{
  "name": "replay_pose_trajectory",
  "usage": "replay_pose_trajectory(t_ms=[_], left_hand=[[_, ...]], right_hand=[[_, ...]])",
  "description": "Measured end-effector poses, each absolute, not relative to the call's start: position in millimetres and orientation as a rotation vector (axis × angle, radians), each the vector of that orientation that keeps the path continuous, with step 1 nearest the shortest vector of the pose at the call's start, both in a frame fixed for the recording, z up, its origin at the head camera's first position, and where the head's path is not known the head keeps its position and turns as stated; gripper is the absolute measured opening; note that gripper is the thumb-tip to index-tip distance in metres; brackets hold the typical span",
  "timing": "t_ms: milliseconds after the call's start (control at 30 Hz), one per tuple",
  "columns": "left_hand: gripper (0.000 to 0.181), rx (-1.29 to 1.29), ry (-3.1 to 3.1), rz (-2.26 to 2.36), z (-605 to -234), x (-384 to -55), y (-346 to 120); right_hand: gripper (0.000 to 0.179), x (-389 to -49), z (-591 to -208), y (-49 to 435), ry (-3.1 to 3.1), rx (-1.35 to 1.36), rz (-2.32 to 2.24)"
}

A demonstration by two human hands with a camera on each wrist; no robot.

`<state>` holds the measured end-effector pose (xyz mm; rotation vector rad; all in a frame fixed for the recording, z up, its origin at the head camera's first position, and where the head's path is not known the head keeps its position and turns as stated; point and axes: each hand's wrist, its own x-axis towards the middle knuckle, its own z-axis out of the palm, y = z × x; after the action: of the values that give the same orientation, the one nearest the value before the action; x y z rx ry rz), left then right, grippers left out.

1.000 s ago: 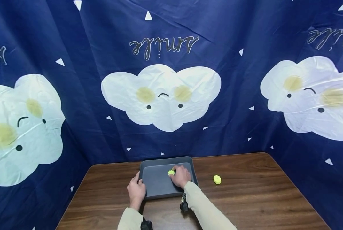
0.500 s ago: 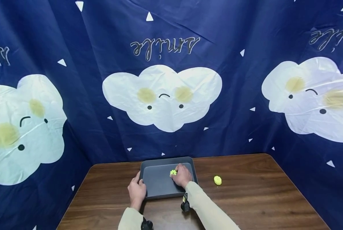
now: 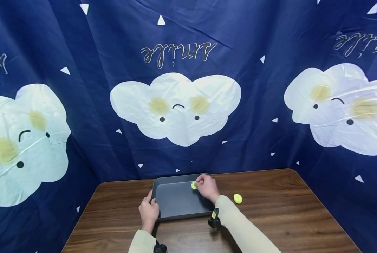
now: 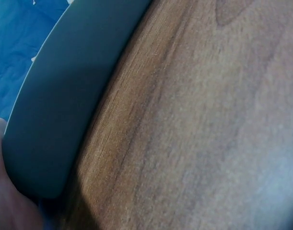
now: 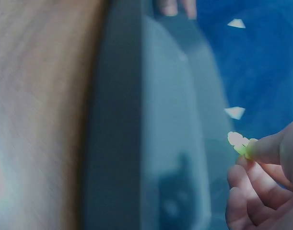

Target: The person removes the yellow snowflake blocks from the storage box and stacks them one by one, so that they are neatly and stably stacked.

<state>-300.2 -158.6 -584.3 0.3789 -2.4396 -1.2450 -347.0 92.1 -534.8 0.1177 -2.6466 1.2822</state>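
Observation:
A dark grey rectangular tray [image 3: 175,200] with raised walls lies on the wooden table. At its left wall, my left hand [image 3: 149,211] grips the rim; part of that hand shows beside the tray's corner in the left wrist view. Thumb and fingertips of my right hand [image 3: 208,188] pinch a small yellow-green flower-shaped piece [image 3: 193,185] above the tray's right back part. Pale petals of this flower piece [image 5: 238,140] stick out past the fingertips in the right wrist view.
Right of the tray, a yellow scalloped piece [image 3: 237,198] lies on the brown wooden table [image 3: 286,211]. Behind and at both sides hangs a dark blue curtain [image 3: 163,158] printed with white clouds. Each wrist wears a black camera.
My right hand has moved right and back, with the flower piece rising away from the tray's middle. My left hand stays at the left rim, and the yellow piece has not moved.

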Motion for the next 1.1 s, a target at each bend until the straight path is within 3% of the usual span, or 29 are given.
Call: replay_pose_trajectory(t_ms=[300,567,1100], left_hand=[[0.045,0.383,-2.443,-1.253,-585.4,-302.0,-159.6],[0.045,0.391,-2.451,-1.275,-586.1,-302.3,-159.8],[0.046,0.404,-2.466,-1.283,-586.1,-303.2,-160.6]], right_hand=[[0.007,-339.6,-492.6,169.3,-2.474,0.021,1.561],[0.013,-320.4,-489.0,233.3,-2.543,-0.123,1.56],[0.005,-298.3,-532.1,246.1,-2.673,-0.173,1.546]])
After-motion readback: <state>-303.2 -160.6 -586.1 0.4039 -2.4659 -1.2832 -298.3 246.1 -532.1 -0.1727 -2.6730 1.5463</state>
